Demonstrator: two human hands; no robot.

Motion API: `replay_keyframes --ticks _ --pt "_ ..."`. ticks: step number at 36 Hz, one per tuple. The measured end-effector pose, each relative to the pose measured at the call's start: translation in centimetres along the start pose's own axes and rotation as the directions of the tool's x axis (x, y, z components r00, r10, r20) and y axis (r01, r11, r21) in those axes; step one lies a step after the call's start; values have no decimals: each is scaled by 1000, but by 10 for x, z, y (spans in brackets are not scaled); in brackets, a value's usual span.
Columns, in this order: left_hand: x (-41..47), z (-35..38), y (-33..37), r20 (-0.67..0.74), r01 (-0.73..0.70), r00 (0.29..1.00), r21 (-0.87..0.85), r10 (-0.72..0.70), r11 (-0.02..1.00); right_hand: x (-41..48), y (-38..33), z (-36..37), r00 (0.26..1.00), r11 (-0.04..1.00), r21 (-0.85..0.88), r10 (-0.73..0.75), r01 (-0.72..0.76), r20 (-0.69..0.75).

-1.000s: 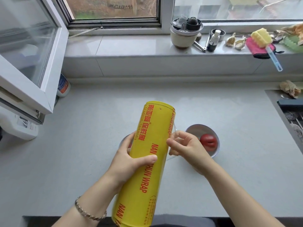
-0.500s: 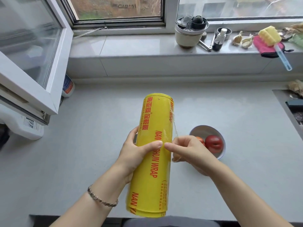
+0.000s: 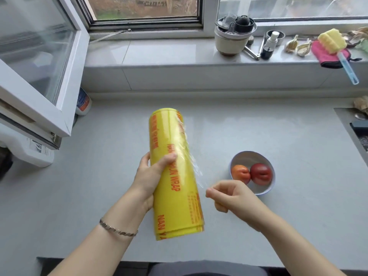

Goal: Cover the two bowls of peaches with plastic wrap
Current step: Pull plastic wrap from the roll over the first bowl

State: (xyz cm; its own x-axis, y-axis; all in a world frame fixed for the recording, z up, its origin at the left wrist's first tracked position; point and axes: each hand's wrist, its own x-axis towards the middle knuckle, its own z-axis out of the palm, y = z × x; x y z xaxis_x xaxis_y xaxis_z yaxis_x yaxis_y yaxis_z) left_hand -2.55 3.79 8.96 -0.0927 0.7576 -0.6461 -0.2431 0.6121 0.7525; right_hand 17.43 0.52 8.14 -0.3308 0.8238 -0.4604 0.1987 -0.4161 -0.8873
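**Plastic wrap [image 3: 175, 176]: widen the pull before you draw the sheet**

You held the roll tilted in the air above the tabletop [image 3: 258, 124], just left of the bowl [image 3: 252, 152]. Your left grip [image 3: 151, 174] was clasped round the roll's middle. Your right grip [image 3: 231, 194] was pinched, thumb to forefinger, on the near corner of the film edge [image 3: 194, 166], just right of the roll, though blur made that contact faint. The bowl sat uncovered with two peaches [image 3: 251, 173] inside. Only this one bowl showed.

The step in hand looked like the first pull-out. A pinch at one corner was likely to rope the film, so you needed a hold nearer the middle of the edge. You also needed to keep the roll steady and draw the sheet level to the right, past the bowl's far rim, before lowering it.
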Motion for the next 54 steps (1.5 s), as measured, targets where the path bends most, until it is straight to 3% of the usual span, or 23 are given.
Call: replay_keyframes --ticks 4,9,19,21,26,32,39,48,51,54 --pt "10 -18 9 -23 -13 1000 -102 11 995 -5 10 2 993 996 -85 -9 0 -116" --pt "5 -23 9 -14 -73 997 -58 72 996 13 -2 19 993 1000 26 5 -2 -121" --pt "-10 -14 -5 -7 -136 991 23 137 990 22 -16 25 993 998 -55 16 -10 114" --pt "-10 -14 -6 -7 -141 990 34 141 989 18 -12 24 995 999 -40 -17 21 95" --pt "-8 -16 -5 -17 -143 990 48 144 989 12 -7 17 996 977 206 -45 60 -75" --pt "-10 -15 -7 -3 -146 989 65 146 987 13 -4 21 1000 987 158 21 -19 -11" --pt "-11 -13 -10 15 -161 987 103 161 982 20 -6 31 999 987 159 5 3 -51" --pt "-14 -13 -17 23 -158 987 143 156 977 19 -7 31 1000 1000 13 -13 13 6" --pt "-14 -13 -19 21 -152 988 144 151 978 17 -4 33 997 999 15 -47 48 -66" --pt "-13 -15 -20 12 -153 988 150 153 977 16 -2 33 984 989 134 -33 57 -174"
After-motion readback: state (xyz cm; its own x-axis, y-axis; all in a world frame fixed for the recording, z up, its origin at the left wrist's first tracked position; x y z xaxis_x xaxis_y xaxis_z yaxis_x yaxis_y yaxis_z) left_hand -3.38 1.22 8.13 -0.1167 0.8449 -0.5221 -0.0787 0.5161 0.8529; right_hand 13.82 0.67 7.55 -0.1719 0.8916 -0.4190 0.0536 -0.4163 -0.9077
